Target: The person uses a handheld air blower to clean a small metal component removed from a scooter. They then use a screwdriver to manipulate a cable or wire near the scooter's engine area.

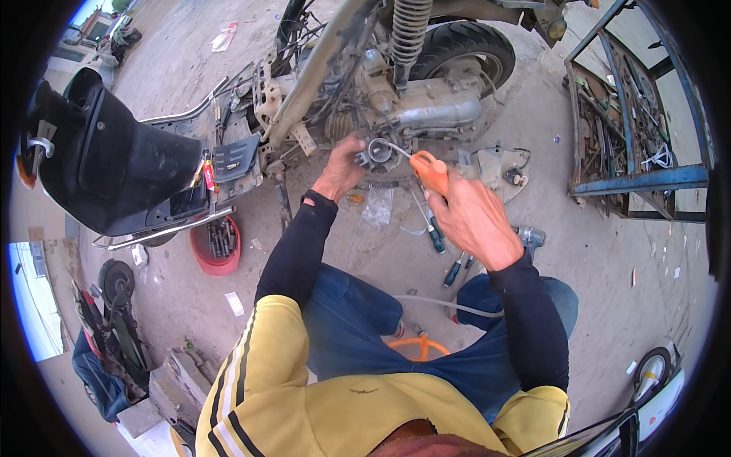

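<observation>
Head view: we log both hands near the centre of the frame, working just below the engine [438, 107] of a scooter [137, 152]. Left hand [343, 169], left of centre, has its fingers closed on the left edge of a round metal part [378, 151], open mouth facing up; we can't tell if that part is joined to the scooter. Right hand [478, 221], right of centre, is wrapped around the handle of an orange air gun [431, 174], its thin curved nozzle reaching left to the part's mouth; we can't tell if the tip touches. Under the hands, mid-frame, we note a clear plastic bag [377, 206] and, to its right, screwdrivers [435, 238] on the ground. Power tool [531, 238] just right of the right wrist. Pale hose [449, 307] crosses between the knees, lower centre. Left of centre we mark a red bowl [219, 269] filled with dark metal pieces. Upper right: blue metal rack [640, 183], tools on it. Top centre: rear tyre [499, 57] beside a coil spring [411, 34]. Lower right edge: small wheel [652, 375]. Lower left: we get a second vehicle, partly dark.
</observation>
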A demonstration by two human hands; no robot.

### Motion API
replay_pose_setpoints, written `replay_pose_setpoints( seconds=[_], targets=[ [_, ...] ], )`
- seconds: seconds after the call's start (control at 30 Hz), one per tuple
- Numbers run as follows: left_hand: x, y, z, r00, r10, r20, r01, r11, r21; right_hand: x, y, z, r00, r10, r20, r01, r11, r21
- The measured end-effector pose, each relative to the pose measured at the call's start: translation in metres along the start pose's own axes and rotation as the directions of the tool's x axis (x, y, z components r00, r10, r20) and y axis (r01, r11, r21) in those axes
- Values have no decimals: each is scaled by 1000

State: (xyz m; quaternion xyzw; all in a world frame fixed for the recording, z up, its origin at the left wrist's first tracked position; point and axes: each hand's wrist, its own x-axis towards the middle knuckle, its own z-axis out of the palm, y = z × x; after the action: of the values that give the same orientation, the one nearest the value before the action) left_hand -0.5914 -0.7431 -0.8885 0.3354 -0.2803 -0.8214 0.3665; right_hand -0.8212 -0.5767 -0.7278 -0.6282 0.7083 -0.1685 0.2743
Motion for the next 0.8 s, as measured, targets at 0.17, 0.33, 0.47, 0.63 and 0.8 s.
replay_pose_setpoints(
  seconds=[0.17,0.33,0.47,0.63,0.8],
  targets=[
    [1,-1,3,999,6,38,-7,999,46,-1,-3,-1,1000,4,6,-4,999,-52],
    [3,-1,0,1000,-7,20,5,996,91,2,-1,1,1000,11,-3,-11,1000,-20],
    [1,2,6,1000,-4,-14,5,995,101,2,-5,-3,999,33,13,-32,999,-40],
    [3,-1,-1,1000,15,-24,-13,998,69,4,-4,-3,998,48,36,-47,999,-12],
    [-2,4,8,999,3,-36,0,997,71,5,1,2,1000,17,1,-17,1000,-14]
  ],
)
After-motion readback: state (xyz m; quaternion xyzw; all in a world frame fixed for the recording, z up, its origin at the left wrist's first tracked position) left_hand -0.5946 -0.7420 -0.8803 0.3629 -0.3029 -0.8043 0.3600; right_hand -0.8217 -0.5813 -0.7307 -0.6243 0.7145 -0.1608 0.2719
